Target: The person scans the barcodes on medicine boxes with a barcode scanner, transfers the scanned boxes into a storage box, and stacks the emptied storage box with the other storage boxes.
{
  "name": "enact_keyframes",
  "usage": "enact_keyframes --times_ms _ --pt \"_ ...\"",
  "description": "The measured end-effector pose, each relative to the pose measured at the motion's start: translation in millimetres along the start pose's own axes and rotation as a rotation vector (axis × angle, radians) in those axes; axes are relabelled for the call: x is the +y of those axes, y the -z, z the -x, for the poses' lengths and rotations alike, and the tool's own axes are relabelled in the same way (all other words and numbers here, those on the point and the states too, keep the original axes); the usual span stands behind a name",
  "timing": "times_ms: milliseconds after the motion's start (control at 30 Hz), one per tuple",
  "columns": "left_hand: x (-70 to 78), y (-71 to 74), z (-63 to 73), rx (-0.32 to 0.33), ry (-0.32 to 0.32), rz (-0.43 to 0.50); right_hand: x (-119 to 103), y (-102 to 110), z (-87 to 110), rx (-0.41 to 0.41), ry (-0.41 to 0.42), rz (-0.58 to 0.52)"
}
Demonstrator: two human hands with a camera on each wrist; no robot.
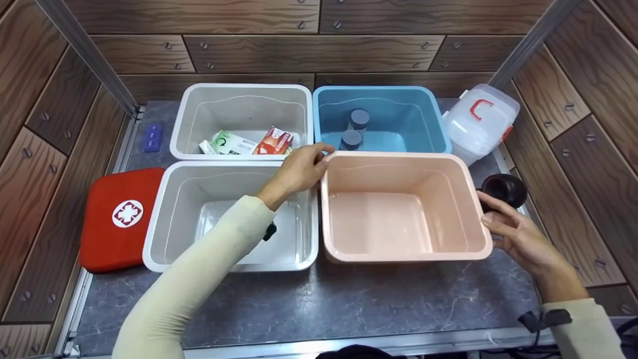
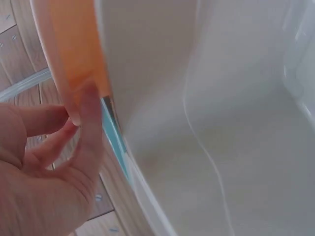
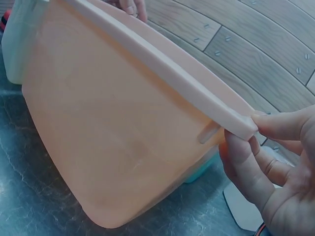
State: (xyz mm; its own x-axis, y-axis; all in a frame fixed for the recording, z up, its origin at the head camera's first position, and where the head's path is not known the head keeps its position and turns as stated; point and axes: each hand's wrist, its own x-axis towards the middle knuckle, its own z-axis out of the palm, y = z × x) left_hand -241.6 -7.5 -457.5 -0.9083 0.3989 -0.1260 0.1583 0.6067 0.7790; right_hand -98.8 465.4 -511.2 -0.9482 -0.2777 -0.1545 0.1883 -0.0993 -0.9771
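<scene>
A pink plastic bin [image 1: 381, 254] stands at the front right of the counter, with nothing in it. My left hand [image 1: 302, 167] pinches its back left rim corner; the left wrist view shows the thumb and fingers on either side of that pink rim [image 2: 47, 44]. On the opposite side my right hand [image 1: 523, 239] holds the right rim, its thumb and fingers pinching the edge in the right wrist view. Left of the pink bin is a light grey bin [image 1: 164, 219], under my left forearm. Behind the pink bin sits a blue bin [image 1: 384, 89] with two dark-lidded jars [image 1: 359, 118].
Several medicine boxes [image 1: 234, 143] lie in the back grey bin [image 1: 244, 87]. A red first-aid case [image 1: 117, 239] and a purple pill box [image 1: 153, 138] are at left. On the right are a clear lidded box [image 1: 481, 122] and a black round object [image 1: 504, 189]. Wood-patterned walls enclose the counter.
</scene>
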Motion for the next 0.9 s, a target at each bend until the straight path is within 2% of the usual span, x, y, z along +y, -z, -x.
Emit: enact_keyframes --times_ms 167,333,600,767,900 --pt "5.7 2.0 1.0 0.003 0.021 0.071 -10.0 0.0 2.9 0.024 -0.002 0.039" --pt "16.3 7.2 3.2 -0.010 0.048 0.187 -26.5 0.4 10.2 0.069 -0.003 0.104" --pt "32.6 31.4 10.3 -0.008 0.029 0.378 -70.8 -7.6 11.5 0.147 0.065 0.110" --pt "41.9 53.7 14.3 0.002 0.027 0.420 -97.3 -13.7 3.7 0.119 0.099 0.074" --pt "51.5 70.6 15.1 0.005 0.024 0.424 -109.6 -17.7 -1.2 0.038 0.145 -0.038"
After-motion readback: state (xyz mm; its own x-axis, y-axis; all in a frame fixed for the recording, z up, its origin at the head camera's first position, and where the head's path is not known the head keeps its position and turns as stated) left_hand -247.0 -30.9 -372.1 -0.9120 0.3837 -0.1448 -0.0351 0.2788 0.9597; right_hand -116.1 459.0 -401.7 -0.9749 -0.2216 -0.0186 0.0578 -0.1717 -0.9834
